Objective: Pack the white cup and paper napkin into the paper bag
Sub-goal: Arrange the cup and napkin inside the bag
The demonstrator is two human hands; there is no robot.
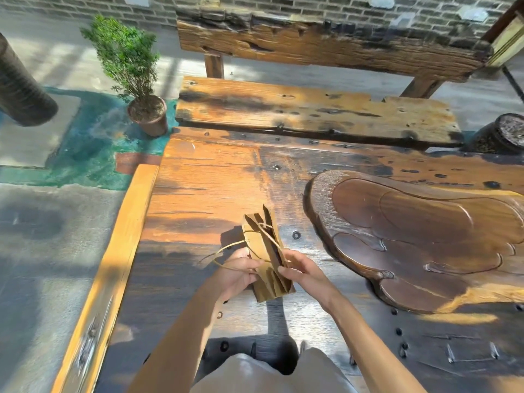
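Head view: folded paper bag (266, 256) held above wooden table (204, 188), just left of carved tray (419, 239). Left hand (238, 272) and right hand (300, 268) both clamped on bag's sides. Twine handles (226, 251) dangling left.

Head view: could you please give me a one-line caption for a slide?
Both hands, left and right, hold a folded paper bag above a wooden table.

Your carved tray (425, 236) runs off the right edge, and your hands (both gripping) hide the paper bag's (265, 259) lower sides.
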